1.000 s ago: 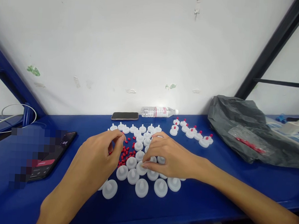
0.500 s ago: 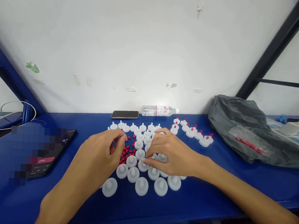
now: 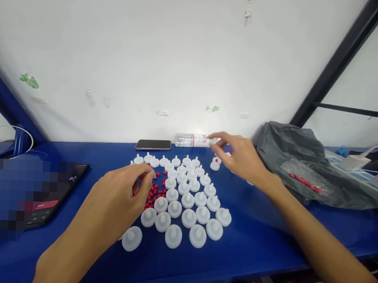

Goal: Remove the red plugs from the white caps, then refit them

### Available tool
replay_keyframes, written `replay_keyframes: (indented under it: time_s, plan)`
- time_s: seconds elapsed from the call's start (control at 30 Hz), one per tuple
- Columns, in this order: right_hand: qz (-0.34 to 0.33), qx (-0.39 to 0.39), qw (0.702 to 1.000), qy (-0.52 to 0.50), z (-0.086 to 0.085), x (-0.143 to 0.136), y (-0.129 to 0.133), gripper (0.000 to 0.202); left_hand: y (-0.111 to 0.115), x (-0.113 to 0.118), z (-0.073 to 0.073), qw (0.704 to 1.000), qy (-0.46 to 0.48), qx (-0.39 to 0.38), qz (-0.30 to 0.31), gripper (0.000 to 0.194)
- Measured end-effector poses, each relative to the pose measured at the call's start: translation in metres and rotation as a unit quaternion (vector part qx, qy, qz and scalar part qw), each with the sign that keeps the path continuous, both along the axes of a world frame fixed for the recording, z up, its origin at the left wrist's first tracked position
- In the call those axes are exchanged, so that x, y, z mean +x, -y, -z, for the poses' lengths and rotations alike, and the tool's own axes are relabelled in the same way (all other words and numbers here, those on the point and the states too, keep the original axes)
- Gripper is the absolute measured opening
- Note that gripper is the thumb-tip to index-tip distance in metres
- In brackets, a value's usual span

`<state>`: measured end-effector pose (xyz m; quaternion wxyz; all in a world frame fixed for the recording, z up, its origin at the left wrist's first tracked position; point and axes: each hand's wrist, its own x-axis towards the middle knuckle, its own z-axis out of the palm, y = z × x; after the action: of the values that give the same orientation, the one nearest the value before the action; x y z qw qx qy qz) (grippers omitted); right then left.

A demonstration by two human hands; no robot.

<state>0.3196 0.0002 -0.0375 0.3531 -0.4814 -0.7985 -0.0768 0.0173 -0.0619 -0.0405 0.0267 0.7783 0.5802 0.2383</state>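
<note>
My left hand (image 3: pixel 119 192) is closed, thumb and forefinger pinched together above small red caps (image 3: pixel 154 194) scattered on the blue table. Whatever the pinch holds, if anything, is too small or hidden to make out. Right of it stand many round white plastic caps (image 3: pixel 188 218) with upright nozzles. My right hand (image 3: pixel 239 157), slightly blurred, is raised at the back right, in front of the bottle's neck end. Its thumb and forefinger are apart, with nothing visible between them. Below it, a white cap with a red tip (image 3: pixel 215 163) stands; others beside it are partly covered by the hand.
A clear bottle (image 3: pixel 184 140) lies along the wall beside a dark phone (image 3: pixel 153 144). At the left is a larger phone (image 3: pixel 57 198). A grey plastic bag (image 3: pixel 280 150) with a clear packet of red pieces (image 3: pixel 305 182) lies right. A metal frame bar (image 3: pixel 341 65) slants up there.
My right hand has moved from the middle of the white caps to the back right, its fingers uncurling. My left hand keeps its pinch over the red caps. The whole view has shifted slightly.
</note>
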Motion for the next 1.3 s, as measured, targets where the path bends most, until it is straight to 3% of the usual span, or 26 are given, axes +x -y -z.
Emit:
replay_keyframes:
  time_s: [0.07,0.2,0.33,0.47,0.67,0.8,0.93,1.1,1.3]
  plan:
    - [0.041,-0.053,0.998,0.02,0.0,0.022,-0.013,0.03,0.0,0.0,0.0,1.0,-0.003,-0.001,-0.002,0.031]
    - [0.026,-0.124,0.99,0.068,0.014,0.051,-0.031,0.024,-0.002,-0.002,0.0,1.0,-0.004,0.0,0.003,0.031]
    - [-0.011,-0.171,0.982,0.076,0.03,0.052,-0.041,0.023,-0.002,-0.003,-0.001,1.0,0.003,-0.005,-0.004,0.031]
    - [-0.054,-0.179,0.981,0.056,0.033,0.043,-0.042,0.02,-0.001,-0.001,-0.002,1.0,-0.008,-0.015,-0.002,0.033]
    - [-0.099,-0.104,0.989,-0.027,0.025,0.019,-0.024,0.022,-0.001,-0.001,0.0,1.0,-0.011,0.0,0.017,0.032]
    - [-0.128,-0.053,0.99,-0.029,0.026,-0.008,-0.007,0.018,0.002,0.002,0.003,0.999,-0.001,0.022,0.039,0.035]
    - [-0.175,0.031,0.984,0.013,0.029,-0.034,0.013,0.03,0.007,0.009,0.002,0.997,0.018,0.04,0.056,0.036]
    - [-0.24,0.203,0.943,0.112,0.024,-0.054,0.035,0.029,0.014,0.023,0.004,0.996,0.005,0.044,0.076,0.035]
    - [-0.247,0.206,0.944,0.075,0.023,-0.06,0.044,0.048,0.019,0.036,0.01,0.991,-0.025,0.022,0.128,0.039]
